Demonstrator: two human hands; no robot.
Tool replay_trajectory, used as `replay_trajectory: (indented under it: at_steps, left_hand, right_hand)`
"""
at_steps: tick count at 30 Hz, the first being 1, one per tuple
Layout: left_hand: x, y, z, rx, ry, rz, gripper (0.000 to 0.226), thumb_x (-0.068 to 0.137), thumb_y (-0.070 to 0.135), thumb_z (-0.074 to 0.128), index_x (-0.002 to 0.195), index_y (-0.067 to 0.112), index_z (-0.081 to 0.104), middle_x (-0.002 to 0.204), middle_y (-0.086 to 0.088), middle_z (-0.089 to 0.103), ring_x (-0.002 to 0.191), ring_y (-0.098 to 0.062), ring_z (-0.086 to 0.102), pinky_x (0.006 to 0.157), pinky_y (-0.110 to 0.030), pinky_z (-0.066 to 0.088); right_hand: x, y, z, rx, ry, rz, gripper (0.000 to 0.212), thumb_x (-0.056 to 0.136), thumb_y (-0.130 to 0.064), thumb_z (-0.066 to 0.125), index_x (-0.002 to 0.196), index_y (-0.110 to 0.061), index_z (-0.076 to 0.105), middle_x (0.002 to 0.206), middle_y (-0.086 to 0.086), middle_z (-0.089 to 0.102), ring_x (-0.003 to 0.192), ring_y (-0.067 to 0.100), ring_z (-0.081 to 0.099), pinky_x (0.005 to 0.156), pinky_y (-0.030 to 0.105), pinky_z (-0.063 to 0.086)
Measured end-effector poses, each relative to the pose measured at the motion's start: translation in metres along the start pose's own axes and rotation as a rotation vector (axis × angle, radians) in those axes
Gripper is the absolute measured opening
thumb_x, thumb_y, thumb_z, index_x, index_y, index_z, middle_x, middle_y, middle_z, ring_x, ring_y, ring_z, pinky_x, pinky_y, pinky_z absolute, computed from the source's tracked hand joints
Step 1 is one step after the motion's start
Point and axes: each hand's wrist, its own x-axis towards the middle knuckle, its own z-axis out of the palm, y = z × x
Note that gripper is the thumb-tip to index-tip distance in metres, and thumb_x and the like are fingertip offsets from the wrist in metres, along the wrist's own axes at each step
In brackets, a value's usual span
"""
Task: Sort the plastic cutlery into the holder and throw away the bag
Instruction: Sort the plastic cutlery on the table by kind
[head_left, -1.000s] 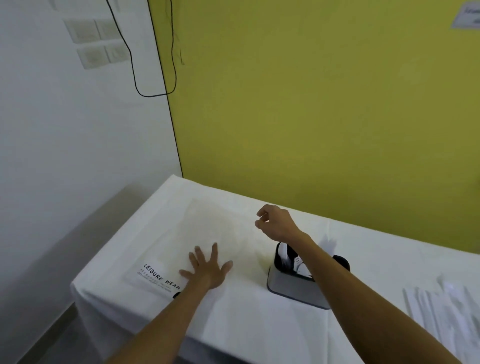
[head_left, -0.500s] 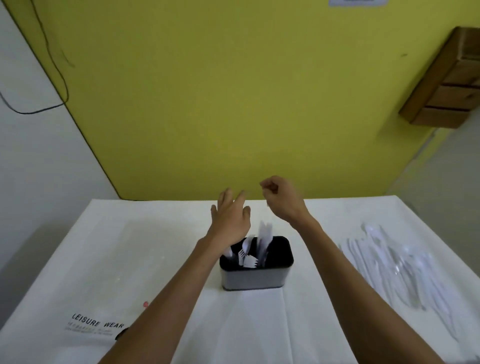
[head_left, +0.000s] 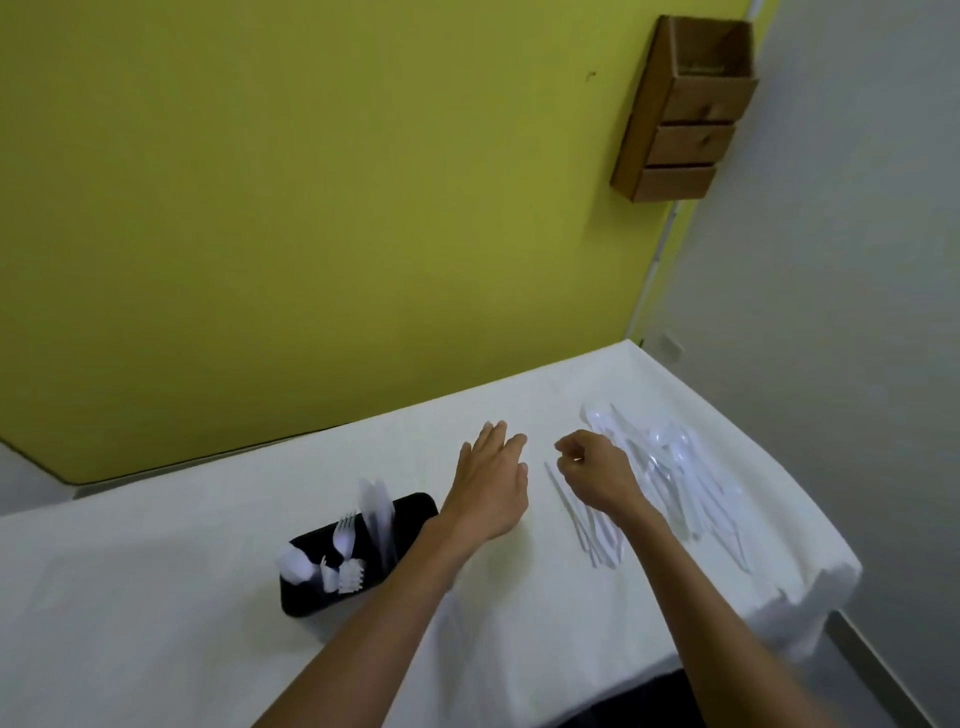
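Observation:
A black cutlery holder (head_left: 410, 506) stands on the white table (head_left: 156, 597), with white forks, knives and a spoon sticking up in it. A pile of loose clear and white plastic cutlery (head_left: 670, 478) lies at the table's right end. My left hand (head_left: 491, 486) hovers flat with straight fingers between the holder and the pile, holding nothing. My right hand (head_left: 597, 475) is over the pile's left edge, its fingers curled; nothing shows in its grip. The bag is out of view.
A yellow wall runs along the table's far edge. A brown cardboard drawer box (head_left: 685, 101) hangs high on the wall at right. The table's right edge (head_left: 810, 519) drops off beside a grey wall.
My view has swung right, away from the bag, to the cutlery pile. Both hands have moved from above the holder to its right, the right one reaching the pile.

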Motion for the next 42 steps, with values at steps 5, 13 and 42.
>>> replay_trajectory:
  at_steps: [5, 13, 42]
  left_hand:
    - [0.013, 0.007, 0.05, 0.004, -0.173, -0.028, 0.05, 0.107, 0.023, 0.033, 0.155, 0.014, 0.028, 0.166, -0.01, 0.014, 0.154, -0.025, 0.006, 0.124, -0.041, 0.011]
    - [0.019, 0.01, 0.111, 0.047, -0.279, -0.108, 0.058, 0.103, 0.013, 0.04, 0.156, 0.013, 0.019, 0.164, -0.015, 0.013, 0.153, -0.029, 0.006, 0.122, -0.04, 0.014]
    - [0.036, 0.02, 0.173, 0.075, -0.034, -0.253, 0.052, 0.104, 0.042, 0.033, 0.153, 0.048, 0.018, 0.165, -0.008, -0.021, 0.15, -0.024, -0.027, 0.12, -0.049, -0.013]
  right_hand:
    - [-0.002, 0.055, 0.007, -0.066, -0.052, 0.096, 0.031, 0.092, -0.011, 0.057, 0.121, -0.012, 0.064, 0.121, 0.003, 0.065, 0.111, 0.018, 0.06, 0.085, 0.02, 0.04]
    - [-0.015, 0.098, 0.04, -0.177, -0.134, 0.031, 0.03, 0.09, -0.006, 0.056, 0.116, -0.016, 0.068, 0.118, 0.003, 0.061, 0.102, 0.017, 0.063, 0.088, 0.021, 0.049]
    - [0.017, 0.146, 0.007, -0.4, -0.005, -0.094, 0.028, 0.095, -0.024, 0.053, 0.122, -0.019, 0.047, 0.108, 0.0, 0.057, 0.089, 0.017, 0.059, 0.066, 0.025, 0.047]
